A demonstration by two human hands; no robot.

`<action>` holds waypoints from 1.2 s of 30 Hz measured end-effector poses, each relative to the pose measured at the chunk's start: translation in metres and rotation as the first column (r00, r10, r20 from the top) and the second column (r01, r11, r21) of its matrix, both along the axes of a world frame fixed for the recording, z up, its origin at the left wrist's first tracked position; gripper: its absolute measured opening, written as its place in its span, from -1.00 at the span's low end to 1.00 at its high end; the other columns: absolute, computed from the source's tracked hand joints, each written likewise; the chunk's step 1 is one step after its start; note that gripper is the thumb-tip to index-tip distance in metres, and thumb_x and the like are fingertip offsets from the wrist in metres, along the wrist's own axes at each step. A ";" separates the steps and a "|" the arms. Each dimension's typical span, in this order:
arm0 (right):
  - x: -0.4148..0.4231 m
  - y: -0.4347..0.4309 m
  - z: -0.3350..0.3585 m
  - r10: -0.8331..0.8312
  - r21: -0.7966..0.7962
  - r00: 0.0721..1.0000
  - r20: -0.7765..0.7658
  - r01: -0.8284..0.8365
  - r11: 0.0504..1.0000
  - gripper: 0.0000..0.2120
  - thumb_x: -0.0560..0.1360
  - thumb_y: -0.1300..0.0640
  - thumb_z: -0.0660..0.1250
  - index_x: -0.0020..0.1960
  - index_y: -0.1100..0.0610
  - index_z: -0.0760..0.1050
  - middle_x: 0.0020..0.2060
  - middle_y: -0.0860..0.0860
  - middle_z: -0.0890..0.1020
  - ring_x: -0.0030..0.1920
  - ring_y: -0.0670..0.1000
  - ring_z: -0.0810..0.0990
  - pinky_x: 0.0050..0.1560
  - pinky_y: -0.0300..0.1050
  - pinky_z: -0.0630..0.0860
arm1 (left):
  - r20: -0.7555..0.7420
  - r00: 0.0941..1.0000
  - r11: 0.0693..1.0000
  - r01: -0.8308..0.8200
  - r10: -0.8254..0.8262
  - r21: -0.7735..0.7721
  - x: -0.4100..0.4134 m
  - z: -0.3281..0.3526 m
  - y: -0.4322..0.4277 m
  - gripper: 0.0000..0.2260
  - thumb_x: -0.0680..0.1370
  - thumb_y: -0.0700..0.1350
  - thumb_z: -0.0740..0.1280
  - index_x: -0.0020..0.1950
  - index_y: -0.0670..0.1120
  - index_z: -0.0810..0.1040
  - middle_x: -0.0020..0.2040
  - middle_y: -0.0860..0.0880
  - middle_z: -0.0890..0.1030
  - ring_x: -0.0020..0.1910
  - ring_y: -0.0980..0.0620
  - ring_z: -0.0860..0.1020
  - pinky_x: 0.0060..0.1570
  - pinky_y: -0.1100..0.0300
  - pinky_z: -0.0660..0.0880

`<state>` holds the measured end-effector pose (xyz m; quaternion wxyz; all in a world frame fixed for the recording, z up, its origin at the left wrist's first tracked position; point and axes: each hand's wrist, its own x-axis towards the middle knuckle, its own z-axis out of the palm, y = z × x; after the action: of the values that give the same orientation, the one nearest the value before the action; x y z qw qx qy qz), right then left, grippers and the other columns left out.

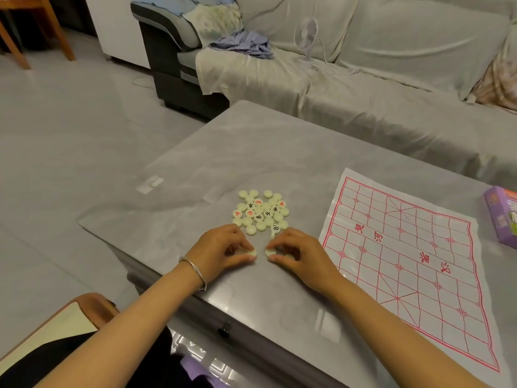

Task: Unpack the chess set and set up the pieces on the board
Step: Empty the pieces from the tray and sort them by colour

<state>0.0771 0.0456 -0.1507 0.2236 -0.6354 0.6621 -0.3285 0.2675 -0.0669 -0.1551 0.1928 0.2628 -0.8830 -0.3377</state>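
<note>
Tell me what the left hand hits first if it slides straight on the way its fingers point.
Most likely the right hand and the piece it pinches: the left hand, pinching another piece, aims its fingertips across a narrow gap at them.

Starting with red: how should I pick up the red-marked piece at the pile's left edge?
Pinch the red-marked piece by its rim, coming from above and the left: it lies flat, its left side free, while the pile crowds its right.
</note>
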 end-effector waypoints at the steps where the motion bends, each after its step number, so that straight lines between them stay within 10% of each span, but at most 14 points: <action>1: 0.000 0.000 0.000 -0.008 -0.012 1.000 -0.002 0.008 1.000 -0.83 0.44 0.09 0.42 0.03 0.05 0.63 -0.13 -0.25 0.51 -0.12 -0.24 0.49 -0.13 -0.44 0.36 | -0.006 1.000 1.000 -0.012 0.012 0.008 -0.001 0.000 0.000 -0.73 0.35 0.17 0.41 -0.15 0.00 0.66 -0.23 0.14 0.50 -0.30 0.19 0.47 -0.25 0.43 0.39; 36: -0.010 0.012 0.003 -0.247 0.072 0.969 -0.009 0.247 0.966 -0.89 0.47 0.02 0.37 -0.04 0.02 0.57 -0.15 -0.09 0.59 -0.16 -0.10 0.50 -0.20 -0.37 0.38 | 0.039 0.998 0.995 -0.056 0.053 0.084 -0.006 0.012 0.006 -0.88 0.42 -0.02 0.43 -0.10 -0.03 0.67 -0.21 0.07 0.66 -0.23 0.14 0.59 -0.18 0.38 0.49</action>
<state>0.0670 0.0576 -0.1479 0.2040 -0.5395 0.7474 -0.3297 0.2619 -0.0605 -0.1433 0.1744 0.3011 -0.8636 -0.3648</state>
